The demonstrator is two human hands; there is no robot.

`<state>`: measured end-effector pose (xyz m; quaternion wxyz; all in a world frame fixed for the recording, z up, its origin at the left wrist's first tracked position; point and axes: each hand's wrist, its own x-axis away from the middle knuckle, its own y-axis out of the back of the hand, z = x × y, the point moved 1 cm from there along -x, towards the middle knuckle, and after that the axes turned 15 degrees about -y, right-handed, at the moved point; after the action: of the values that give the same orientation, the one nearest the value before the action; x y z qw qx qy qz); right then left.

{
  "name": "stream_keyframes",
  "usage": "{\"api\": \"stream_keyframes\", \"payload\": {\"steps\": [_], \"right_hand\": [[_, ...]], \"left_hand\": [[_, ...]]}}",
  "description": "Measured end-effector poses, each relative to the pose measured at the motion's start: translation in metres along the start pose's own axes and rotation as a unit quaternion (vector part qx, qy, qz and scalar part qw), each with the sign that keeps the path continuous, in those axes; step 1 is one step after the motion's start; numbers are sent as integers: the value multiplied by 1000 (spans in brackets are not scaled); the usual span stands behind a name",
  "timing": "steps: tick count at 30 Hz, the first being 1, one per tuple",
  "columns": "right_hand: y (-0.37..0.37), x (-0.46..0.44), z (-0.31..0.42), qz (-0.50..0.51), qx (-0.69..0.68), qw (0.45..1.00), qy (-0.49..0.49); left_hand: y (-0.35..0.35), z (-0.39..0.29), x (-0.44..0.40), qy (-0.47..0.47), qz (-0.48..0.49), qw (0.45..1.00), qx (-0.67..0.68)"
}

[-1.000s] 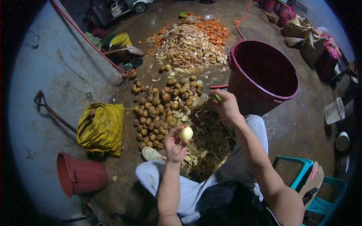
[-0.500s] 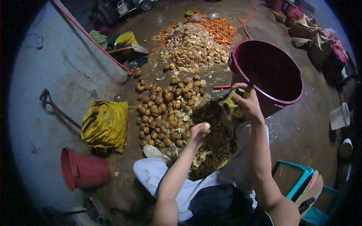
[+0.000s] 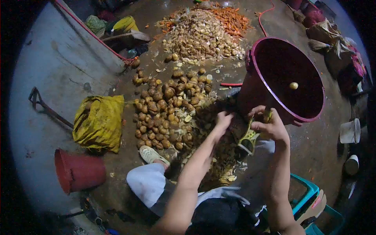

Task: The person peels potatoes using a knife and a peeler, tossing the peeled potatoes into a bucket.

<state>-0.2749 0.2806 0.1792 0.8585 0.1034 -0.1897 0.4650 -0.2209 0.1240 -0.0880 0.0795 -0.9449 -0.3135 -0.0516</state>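
Note:
My left hand is over the dark heap of peelings, its fingers blurred and partly turned away; no potato shows in it. Closer to the tub, my right hand is closed around a small, dark and yellowish thing that I cannot make out. A pale peeled potato shows against the inside of the big maroon tub; whether it is in the air or resting is unclear. Brown unpeeled potatoes lie in a spread pile left of my hands. Below my right hand is a yellow-green shoe.
Beyond are a heap of pale peeled pieces and orange carrot pieces. To the left are a yellow sack, a red bucket and a shovel handle. A teal stool stands at lower right.
The peeled potato has left my left hand and now shows within the tub's opening. My left hand has moved right and up; my right hand is lower in view. The view has shifted slightly.

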Motion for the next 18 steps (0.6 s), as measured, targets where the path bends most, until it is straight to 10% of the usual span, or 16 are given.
{"api": "stream_keyframes", "payload": {"steps": [7, 10, 13, 16, 18], "right_hand": [[-23, -48, -8, -47, 406, 908, -87], [-23, -67, -27, -28, 456, 883, -107], [-36, -78, -14, -21, 481, 870, -101], [-48, -87, -14, 19, 517, 847, -124], [-48, -92, -25, 31, 537, 833, -126]], "left_hand": [[155, 119, -27, 53, -198, 933, -295], [179, 90, -68, 68, -173, 930, -317], [192, 101, -120, -110, -143, 867, -464], [191, 103, -155, -108, -74, 865, -485], [187, 108, -168, 56, -3, 875, -482]]}}
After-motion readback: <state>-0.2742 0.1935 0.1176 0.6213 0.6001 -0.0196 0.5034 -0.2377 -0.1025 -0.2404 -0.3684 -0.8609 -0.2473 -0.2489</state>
